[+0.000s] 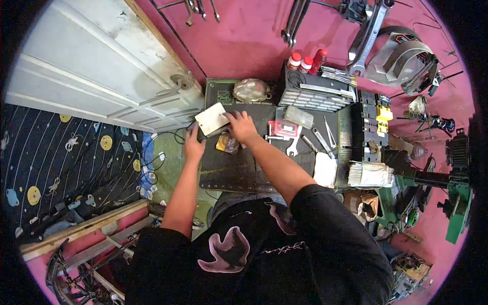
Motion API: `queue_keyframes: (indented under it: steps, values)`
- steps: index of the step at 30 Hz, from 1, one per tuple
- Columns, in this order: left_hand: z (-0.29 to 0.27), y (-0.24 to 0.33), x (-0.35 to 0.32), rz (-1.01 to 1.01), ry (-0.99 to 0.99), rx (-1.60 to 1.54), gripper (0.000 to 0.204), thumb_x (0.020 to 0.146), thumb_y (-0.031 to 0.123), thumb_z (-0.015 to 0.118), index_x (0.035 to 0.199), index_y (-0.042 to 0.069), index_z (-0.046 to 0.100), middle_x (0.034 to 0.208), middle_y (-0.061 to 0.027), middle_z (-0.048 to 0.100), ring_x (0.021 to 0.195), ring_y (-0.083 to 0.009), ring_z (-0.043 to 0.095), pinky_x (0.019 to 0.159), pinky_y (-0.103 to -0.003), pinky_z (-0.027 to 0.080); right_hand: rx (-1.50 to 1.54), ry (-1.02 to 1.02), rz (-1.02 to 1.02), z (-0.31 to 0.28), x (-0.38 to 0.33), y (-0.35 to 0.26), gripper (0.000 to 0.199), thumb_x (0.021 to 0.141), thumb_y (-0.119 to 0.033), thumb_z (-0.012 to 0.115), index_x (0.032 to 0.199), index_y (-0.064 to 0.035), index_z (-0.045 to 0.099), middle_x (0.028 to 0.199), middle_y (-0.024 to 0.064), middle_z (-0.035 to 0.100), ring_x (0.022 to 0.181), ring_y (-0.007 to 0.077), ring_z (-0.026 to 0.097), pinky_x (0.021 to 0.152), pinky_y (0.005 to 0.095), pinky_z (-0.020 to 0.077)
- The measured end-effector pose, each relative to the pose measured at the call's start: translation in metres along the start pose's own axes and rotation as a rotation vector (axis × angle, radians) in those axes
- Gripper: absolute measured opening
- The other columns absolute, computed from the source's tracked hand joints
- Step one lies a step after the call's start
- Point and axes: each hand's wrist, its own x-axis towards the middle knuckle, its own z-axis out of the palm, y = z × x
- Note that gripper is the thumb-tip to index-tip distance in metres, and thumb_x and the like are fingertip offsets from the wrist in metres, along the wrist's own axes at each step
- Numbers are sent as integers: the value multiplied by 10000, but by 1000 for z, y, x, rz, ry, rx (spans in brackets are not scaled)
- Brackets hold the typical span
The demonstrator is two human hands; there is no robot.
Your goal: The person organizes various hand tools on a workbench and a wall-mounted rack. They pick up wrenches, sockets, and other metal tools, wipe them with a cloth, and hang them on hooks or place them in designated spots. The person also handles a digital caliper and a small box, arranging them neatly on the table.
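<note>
A cream-coloured flat rectangular box [212, 119] with small dark spots sits tilted at the left of the dark work mat [234, 170]. My right hand [243, 127] has its fingers bent against the box's right edge. At the lower left corner my left hand [193, 146] touches the box with its fingertips, so it is held between both hands. Just below lies a small clear plastic packet [227, 143] with orange-brown in it, near my right wrist. A clear plastic bag [252, 90] rests behind the box.
Right of my forearm lie a red-and-white package [283, 129], a clear case [299, 117], an open-ended wrench [292, 148], and tweezers [330, 132]. A stack of drawers [317, 96] stands behind, carrying red bottles. A white door [101, 66] borders the left; large wrenches [368, 38] hang above.
</note>
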Motion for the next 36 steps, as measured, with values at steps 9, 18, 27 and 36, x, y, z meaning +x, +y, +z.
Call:
queue_keyframes:
  steps: [9, 18, 27, 36]
  values:
    - [23, 0, 13, 82, 31, -19, 702, 697, 40, 810, 1358, 82, 577, 1237, -202, 556, 1152, -375, 553, 976, -425, 470, 239, -138, 270, 10, 21, -22, 579, 782, -135, 656, 1330, -315, 610, 1297, 82, 567, 1218, 369, 461, 989, 500, 426]
    - [21, 37, -67, 238, -205, -329, 281, 890, 270, 708, 972, 1, 713, 819, -239, 660, 729, -427, 646, 646, -458, 505, 310, 280, -34, -43, -89, 33, 156, 843, -237, 736, 990, -197, 771, 889, 76, 663, 921, 308, 575, 832, 438, 462]
    - [86, 113, -138, -193, -831, -927, 326, 914, 341, 724, 883, 16, 732, 717, -12, 673, 595, -87, 558, 573, -271, 447, 608, 12, 313, -82, -179, 102, 238, 972, -221, 639, 1051, -9, 710, 798, 103, 690, 731, 146, 599, 698, 344, 492]
    - [137, 173, -145, -31, -529, -568, 350, 891, 314, 731, 874, -34, 693, 720, -104, 685, 679, -155, 614, 651, -385, 482, 891, -125, 462, -104, -268, 171, 422, 845, -160, 778, 1236, -76, 642, 776, 55, 690, 699, 120, 599, 607, 311, 479]
